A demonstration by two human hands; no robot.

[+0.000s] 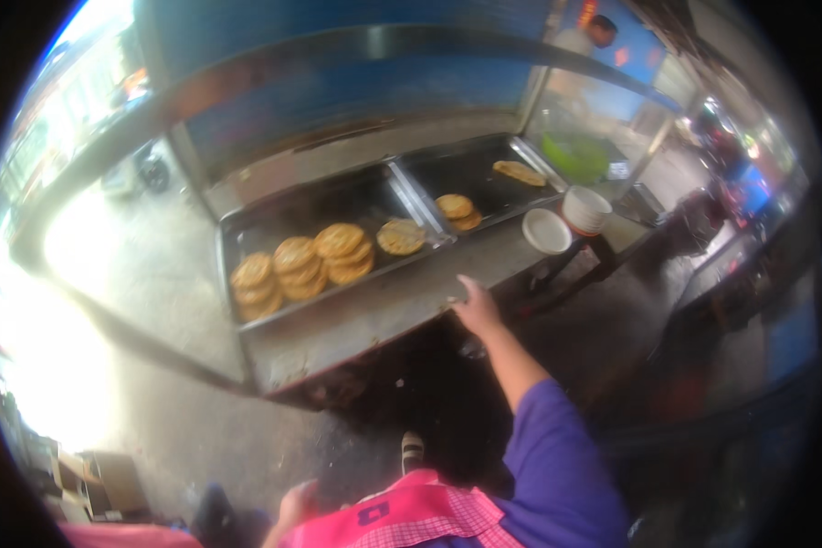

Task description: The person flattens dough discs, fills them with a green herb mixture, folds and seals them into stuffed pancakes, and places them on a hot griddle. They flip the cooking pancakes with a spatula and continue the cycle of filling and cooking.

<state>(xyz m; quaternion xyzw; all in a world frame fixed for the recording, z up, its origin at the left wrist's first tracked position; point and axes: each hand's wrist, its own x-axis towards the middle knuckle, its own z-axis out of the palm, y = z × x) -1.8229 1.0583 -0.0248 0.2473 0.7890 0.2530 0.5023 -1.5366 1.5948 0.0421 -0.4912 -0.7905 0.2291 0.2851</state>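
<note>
My right hand (478, 309) reaches over the front edge of the metal counter (356, 335), thumb and fingers apart, with nothing in it. Round golden flatbreads (298, 267) stand in several stacks at the left of the nearer-left metal tray (284, 212), and a single flatbread (401, 236) lies near its right side. In the right metal tray (445, 161) are a small stack of flatbreads (455, 211) and one folded or elongated flatbread (518, 172). Low beside my pink apron (397, 503), my left hand (299, 505) is blurred; its fingers cannot be made out.
A white plate (546, 231) and a stack of white bowls or plates (586, 209) stand right of my hand. A metal frame rail (246, 68) surrounds the stall. Bright green plastic (575, 156) lies beyond; a person (582, 41) is behind. Cardboard boxes (113, 483) sit lower left.
</note>
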